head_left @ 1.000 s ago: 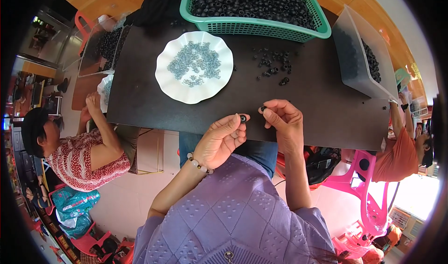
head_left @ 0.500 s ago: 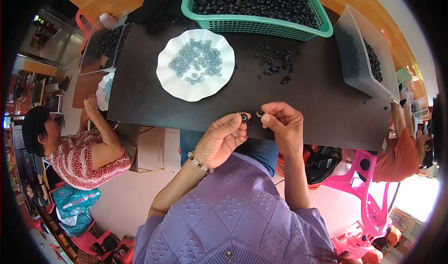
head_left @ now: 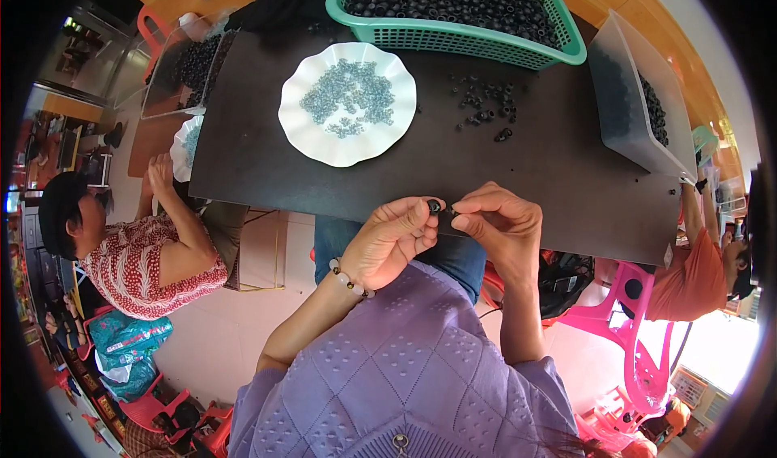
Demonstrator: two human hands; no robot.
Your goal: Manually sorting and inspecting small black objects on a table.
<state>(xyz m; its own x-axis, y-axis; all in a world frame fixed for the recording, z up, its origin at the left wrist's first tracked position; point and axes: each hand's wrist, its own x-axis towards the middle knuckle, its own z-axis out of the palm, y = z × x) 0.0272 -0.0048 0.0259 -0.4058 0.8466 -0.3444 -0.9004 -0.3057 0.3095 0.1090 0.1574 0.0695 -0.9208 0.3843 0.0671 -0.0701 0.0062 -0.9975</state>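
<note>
My left hand (head_left: 395, 239) is closed, thumb and forefinger pinching a small black ring-shaped cap (head_left: 435, 206) with its round opening facing up. Close to its right, my right hand (head_left: 506, 227) is also closed, thumb tip and forefinger tip pressed together. Whatever sits between those right fingertips is tiny and dark, too small to name. Both hands are over the near edge of the dark table (head_left: 340, 195). Beyond them lies a white scalloped plate (head_left: 295, 134) holding many small clear bluish pieces (head_left: 368, 94). Loose black caps (head_left: 486, 102) are scattered right of the plate.
A green basket (head_left: 469, 40) full of black caps stands at the back. Clear plastic bins stand at right (head_left: 635, 106) and left (head_left: 174, 78). A person in a patterned shirt (head_left: 154, 268) sits at left, another in orange (head_left: 688, 276) at right. A pink stool (head_left: 627, 312) stands nearby.
My right fingers have come together into a tighter pinch; the dark part that showed at their tips is now mostly hidden. My left hand still holds the cap. The view has shifted slightly.
</note>
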